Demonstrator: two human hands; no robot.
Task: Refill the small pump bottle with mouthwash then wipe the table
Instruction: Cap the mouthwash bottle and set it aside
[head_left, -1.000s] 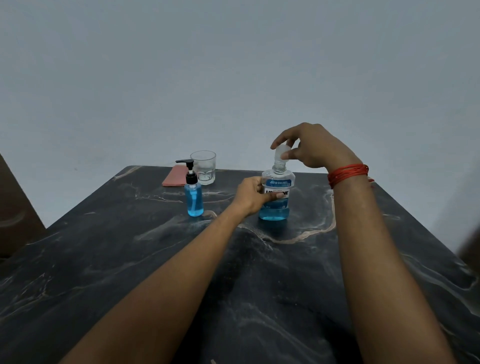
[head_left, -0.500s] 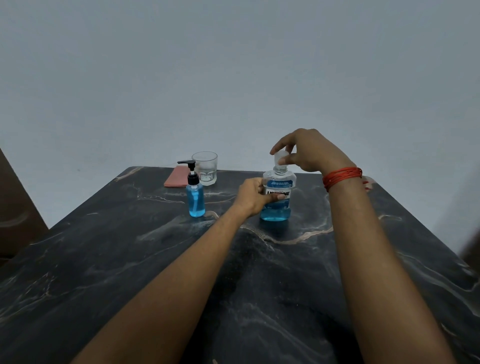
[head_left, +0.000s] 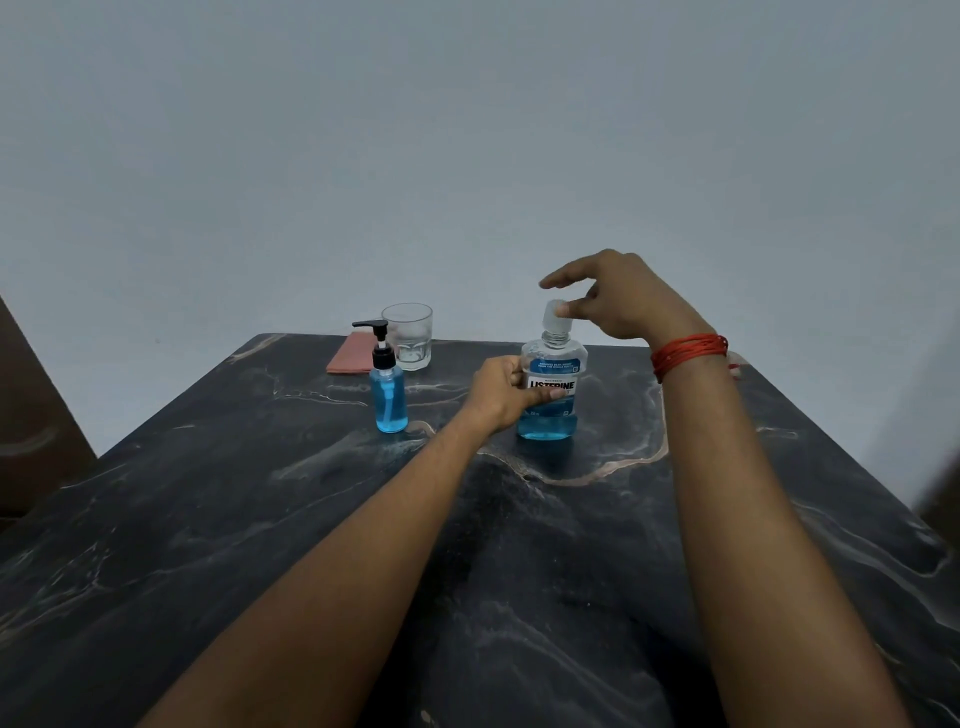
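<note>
At a dark marbled table (head_left: 779, 519), we steady the Listerine mouthwash bottle (head_left: 554, 387) with our left hand (head_left: 501, 395), fingers wrapped closed around its labelled body, while our right hand (head_left: 618, 299) pinches the clear cap (head_left: 555, 316) on the bottle's neck between thumb and fingers, the index finger lifted and pointing away. We cannot tell whether the cap is seated on its threads or already loose. The bottle stands upright near the table's middle, roughly a third full of blue liquid. The small pump bottle (head_left: 388, 392), black pump head on and mostly full of blue liquid, stands to the left, well apart from the big bottle; just behind it are an empty drinking glass (head_left: 408, 335) and a folded pink cloth (head_left: 349, 353) at the far edge. As we judge it, the opening step is in hand and the refill not begun. The risks from here: a light pinch could let the cap slip and roll off the table; a hard twist could tilt the bottle and slop mouthwash; and pouring into the pump bottle's narrow neck, with so little room left, could overflow onto the stone.
</note>
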